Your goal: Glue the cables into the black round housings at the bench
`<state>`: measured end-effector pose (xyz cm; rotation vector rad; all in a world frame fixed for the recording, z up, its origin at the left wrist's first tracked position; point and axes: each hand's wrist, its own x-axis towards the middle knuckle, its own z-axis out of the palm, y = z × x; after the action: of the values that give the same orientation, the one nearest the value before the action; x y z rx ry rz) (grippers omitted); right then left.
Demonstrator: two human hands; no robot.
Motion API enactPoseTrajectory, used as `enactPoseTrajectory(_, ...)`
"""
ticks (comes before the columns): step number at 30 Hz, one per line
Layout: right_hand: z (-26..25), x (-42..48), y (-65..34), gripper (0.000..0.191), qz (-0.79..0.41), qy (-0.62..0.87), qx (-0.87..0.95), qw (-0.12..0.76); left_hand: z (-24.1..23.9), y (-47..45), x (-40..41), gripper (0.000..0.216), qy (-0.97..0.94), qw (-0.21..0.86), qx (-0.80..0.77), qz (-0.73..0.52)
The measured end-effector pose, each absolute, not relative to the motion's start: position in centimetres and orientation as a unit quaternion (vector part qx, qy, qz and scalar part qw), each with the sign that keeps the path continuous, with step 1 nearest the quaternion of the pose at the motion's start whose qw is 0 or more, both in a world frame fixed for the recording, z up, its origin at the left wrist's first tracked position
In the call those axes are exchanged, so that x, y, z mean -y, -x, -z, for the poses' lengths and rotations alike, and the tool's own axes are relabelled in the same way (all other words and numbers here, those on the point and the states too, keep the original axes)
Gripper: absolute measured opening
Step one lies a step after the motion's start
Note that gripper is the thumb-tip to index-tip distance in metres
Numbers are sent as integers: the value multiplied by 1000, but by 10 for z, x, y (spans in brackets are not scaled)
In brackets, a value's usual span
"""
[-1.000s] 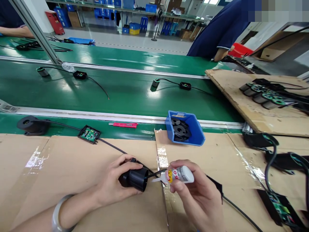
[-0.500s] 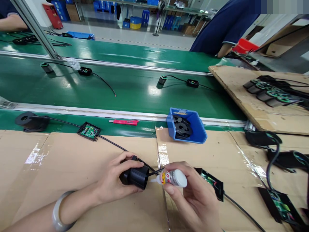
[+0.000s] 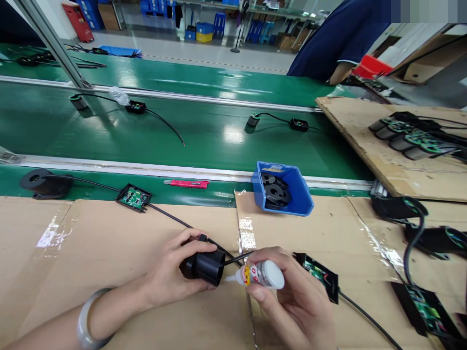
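From where I sit, my left hand (image 3: 171, 272) is wrapped around a black cylindrical housing (image 3: 204, 266), pinning it on its side on the cardboard-covered table (image 3: 109, 243) close to the near edge, just left of the taped seam. The housing's long axis runs left to right, and its open mouth faces right, toward my right hand (image 3: 292, 301). That right hand grips a small white glue bottle (image 3: 260, 274), also lying nearly level, with its clear nozzle pointing left so the tip sits just at the housing's rim; I cannot tell whether it actually touches. So the two things line up almost end to end, nozzle to opening, with the bottle on the right and the housing on the left. A thin black cable (image 3: 164, 215) leaves the housing and runs far-left to a small circuit board (image 3: 133, 197) near the table's far edge. A second board (image 3: 321, 277) lies just right of my right hand. Farther off stand a blue bin (image 3: 304, 194) holding black parts and a red tool (image 3: 188, 183) beside the green conveyor (image 3: 204, 136).
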<state>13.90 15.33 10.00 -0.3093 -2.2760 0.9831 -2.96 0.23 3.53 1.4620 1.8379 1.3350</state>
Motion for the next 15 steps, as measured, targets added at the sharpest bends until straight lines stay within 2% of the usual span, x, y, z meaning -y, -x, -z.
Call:
enactPoseTrajectory(4, -100, -157, -146, 12, -383, 140, 849, 334, -39, 30, -3, 55, -511, 221, -681, -476)
enactPoseTrajectory(7, -98, -156, -155, 16, -443, 182, 788, 386, -41, 28, -4, 59, -478, 260, -671, -504)
enactPoseTrajectory(11, -98, -150, -159, 19, -544, 191, 687, 442, -43, 18, -7, 62, -386, 380, -618, -570)
enactPoseTrajectory(15, -105, -150, -162, 19, -498, 192, 710, 460, -42, 4, -10, 61, -257, 549, -492, -625)
